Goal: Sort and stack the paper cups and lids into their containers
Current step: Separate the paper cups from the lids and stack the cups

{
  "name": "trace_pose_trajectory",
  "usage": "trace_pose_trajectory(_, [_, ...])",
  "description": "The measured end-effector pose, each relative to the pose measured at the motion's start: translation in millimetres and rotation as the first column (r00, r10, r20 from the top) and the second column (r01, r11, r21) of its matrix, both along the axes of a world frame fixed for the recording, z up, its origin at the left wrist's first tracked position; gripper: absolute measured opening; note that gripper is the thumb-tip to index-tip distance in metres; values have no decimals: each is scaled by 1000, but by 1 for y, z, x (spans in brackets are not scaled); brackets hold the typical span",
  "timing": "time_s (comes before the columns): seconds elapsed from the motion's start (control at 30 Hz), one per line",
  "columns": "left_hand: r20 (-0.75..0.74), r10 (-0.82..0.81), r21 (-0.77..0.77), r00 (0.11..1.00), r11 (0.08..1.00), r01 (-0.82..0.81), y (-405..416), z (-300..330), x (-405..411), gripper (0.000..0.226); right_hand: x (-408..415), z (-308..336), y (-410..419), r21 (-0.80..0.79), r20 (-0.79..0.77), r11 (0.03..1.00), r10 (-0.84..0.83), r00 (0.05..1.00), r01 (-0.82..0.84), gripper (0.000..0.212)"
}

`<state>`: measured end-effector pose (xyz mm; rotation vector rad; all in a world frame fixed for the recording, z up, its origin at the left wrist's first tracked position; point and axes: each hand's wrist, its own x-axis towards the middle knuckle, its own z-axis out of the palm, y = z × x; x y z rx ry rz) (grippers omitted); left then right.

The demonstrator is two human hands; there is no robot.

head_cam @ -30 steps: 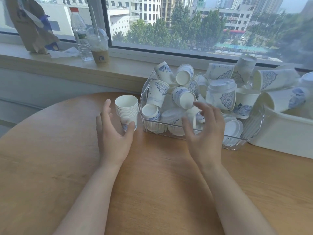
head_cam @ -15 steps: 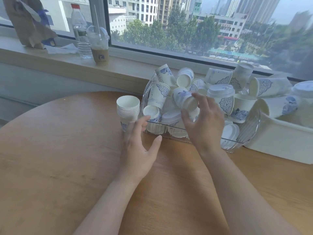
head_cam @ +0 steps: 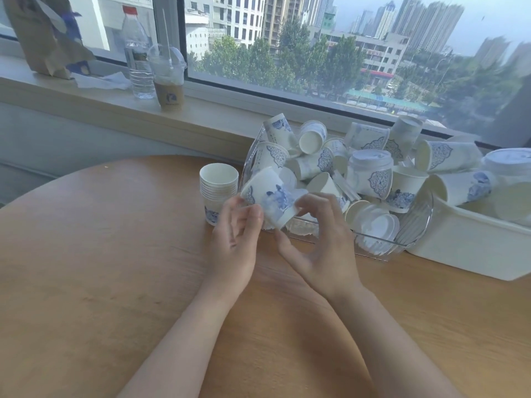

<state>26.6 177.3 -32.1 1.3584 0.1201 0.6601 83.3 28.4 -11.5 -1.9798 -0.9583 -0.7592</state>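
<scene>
Both hands, left (head_cam: 234, 242) and right (head_cam: 319, 242), now closed on one small paper cup (head_cam: 271, 196), lifted out of the clear tray (head_cam: 413, 234) a moment ago. Held tilted just right of the cup stack (head_cam: 218, 193); probably ready for nesting there next.

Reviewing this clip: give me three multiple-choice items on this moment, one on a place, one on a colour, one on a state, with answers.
1. Where is the nested cup stack?
A. On the table, left of the clear tray
B. On the windowsill
C. Inside the white bin

2. What colour is the water bottle cap?
A. Blue
B. Red
C. Green

3. How is the blue-patterned cup held?
A. Upright on the table
B. Untouched in the tray
C. Tilted, between both hands

Answers: A, it stands on wood beside the tray; B, the cap is red; C, left hand and right hand pinch it.
</scene>
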Motion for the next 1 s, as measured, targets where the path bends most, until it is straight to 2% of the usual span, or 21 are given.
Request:
trace_pose_trajectory(0.13, [26, 15, -120, 1000, 993, -12, 2, 0, 2, 66, -4, -2, 6, -121, 11, 991, 55, 998, -54, 45])
trace_pose_trajectory(0.2, [34, 41, -110, 999, 993, -37, 5, 0, 2, 68, -4, -2, 7, -193, -3, 977, 95, 996, -93, 45])
trace_pose_trajectory(0.3, [41, 93, -87, 995, 992, -89, 12, -2, 2, 62, 2, 2, 8, -260, 49, 963, 84, 995, -69, 40])
trace_pose_trajectory(0.4, [37, 209, -27, 977, 978, -208, 21, -3, 2, 60, 14, 11, 10, -226, 71, 973, 58, 996, -40, 35])
trace_pose_trajectory(0.53, [1, 306, 107, 952, 947, -304, 27, -6, 2, 66, 41, 34, 29, -106, -51, 989, -109, 993, 103, 38])
trace_pose_trajectory(0.67, [-14, 353, 225, 936, 913, -341, 27, -5, 1, 68, 71, 48, 51, -263, -166, 931, -301, 939, 252, 56])
trace_pose_trajectory(0.8, [-28, 346, 231, 938, 915, -331, 28, -5, 1, 67, 85, 51, 66, -368, -240, 895, -352, 905, 250, 59])
trace_pose_trajectory(1.0, [-40, 348, 244, 936, 912, -329, 27, -7, 2, 68, 85, 51, 75, -252, -303, 922, -364, 881, 295, 61])
